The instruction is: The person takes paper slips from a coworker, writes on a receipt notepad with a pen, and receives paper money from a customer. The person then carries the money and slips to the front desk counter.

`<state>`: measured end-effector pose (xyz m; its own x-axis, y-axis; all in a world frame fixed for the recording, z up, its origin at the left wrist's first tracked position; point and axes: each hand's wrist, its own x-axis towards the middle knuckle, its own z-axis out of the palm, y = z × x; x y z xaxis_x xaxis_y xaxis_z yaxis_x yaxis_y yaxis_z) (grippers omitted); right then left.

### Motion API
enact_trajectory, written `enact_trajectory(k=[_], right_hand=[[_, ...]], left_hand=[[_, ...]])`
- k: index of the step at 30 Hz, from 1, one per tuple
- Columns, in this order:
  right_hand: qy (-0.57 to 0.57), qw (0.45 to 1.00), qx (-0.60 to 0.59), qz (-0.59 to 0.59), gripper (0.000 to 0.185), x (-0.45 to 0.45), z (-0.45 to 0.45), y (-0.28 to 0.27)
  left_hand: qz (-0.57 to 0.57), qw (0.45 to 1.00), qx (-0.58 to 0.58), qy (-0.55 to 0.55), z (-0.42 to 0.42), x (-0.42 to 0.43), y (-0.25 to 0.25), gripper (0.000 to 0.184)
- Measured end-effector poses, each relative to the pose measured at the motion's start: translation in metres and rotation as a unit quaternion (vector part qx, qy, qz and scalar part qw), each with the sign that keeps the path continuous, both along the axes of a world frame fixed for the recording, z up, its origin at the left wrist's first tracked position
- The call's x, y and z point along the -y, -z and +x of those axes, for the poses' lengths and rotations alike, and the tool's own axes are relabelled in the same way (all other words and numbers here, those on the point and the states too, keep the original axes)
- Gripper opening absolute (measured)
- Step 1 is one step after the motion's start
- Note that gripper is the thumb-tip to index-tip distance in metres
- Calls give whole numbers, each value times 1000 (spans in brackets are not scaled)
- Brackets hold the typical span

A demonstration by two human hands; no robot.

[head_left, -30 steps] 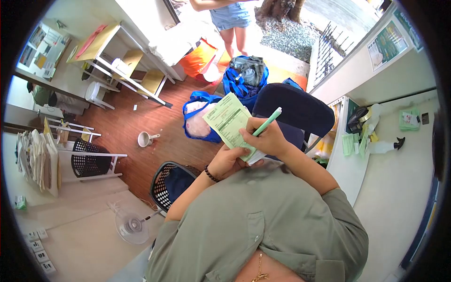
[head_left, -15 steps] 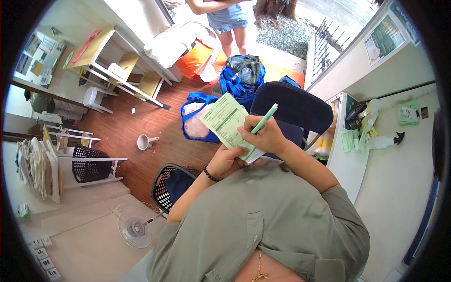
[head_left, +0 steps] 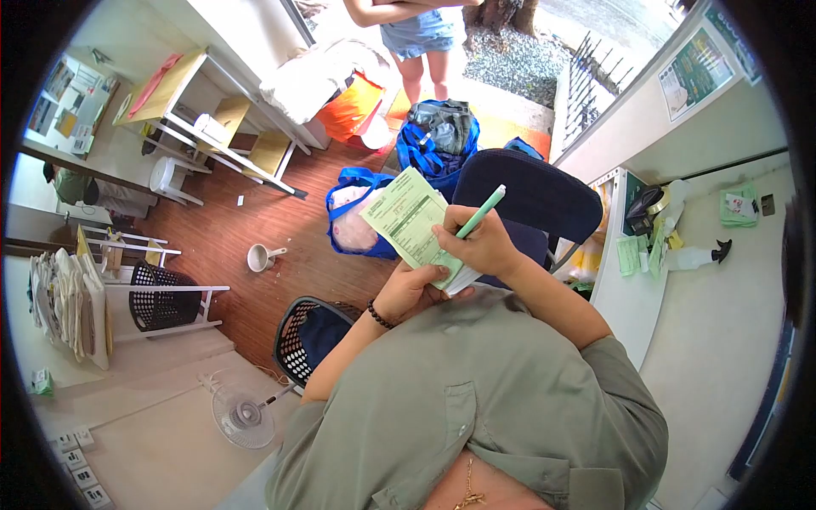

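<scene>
A pad of pale green printed forms (head_left: pixel 403 212) is tilted in front of my chest. My left hand (head_left: pixel 416 289) grips its lower end, thumb on top and fingers underneath. Above it, my right hand (head_left: pixel 480 244) is closed round a light green pen (head_left: pixel 483 209) and rests on the pad's right side. The pen's top end points up and to the right; its tip is hidden behind my fingers. Printed lines and boxes show on the top sheet, but the writing is too small to read.
Beyond the pad are a dark blue chair (head_left: pixel 527 194) and blue bags (head_left: pixel 355 212) stuffed with cloth. A person in denim shorts (head_left: pixel 418 36) stands by the doorway. A black basket (head_left: pixel 293 340) and a fan (head_left: pixel 244 414) are at my left, a white counter (head_left: pixel 631 289) at my right.
My right hand and the pen have shifted very slightly to the right. The person at the doorway has moved a little to the right. My left hand still holds the pad.
</scene>
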<state>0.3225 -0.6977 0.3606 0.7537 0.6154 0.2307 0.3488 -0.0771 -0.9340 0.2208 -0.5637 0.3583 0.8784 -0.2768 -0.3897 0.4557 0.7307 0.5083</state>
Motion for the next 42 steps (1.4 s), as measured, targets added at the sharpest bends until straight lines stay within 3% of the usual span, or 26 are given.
enact_trajectory(k=[20, 26, 42], right_hand=[[1, 1000, 28, -5, 23, 2, -2, 5], [15, 999, -42, -2, 27, 7, -3, -8], [-25, 1000, -6, 4, 28, 10, -13, -6]], left_hand=[[-3, 1000, 2, 8, -4, 1, 1, 52], [1, 1000, 11, 13, -3, 3, 3, 53], [1, 998, 58, 28, -8, 4, 4, 53]])
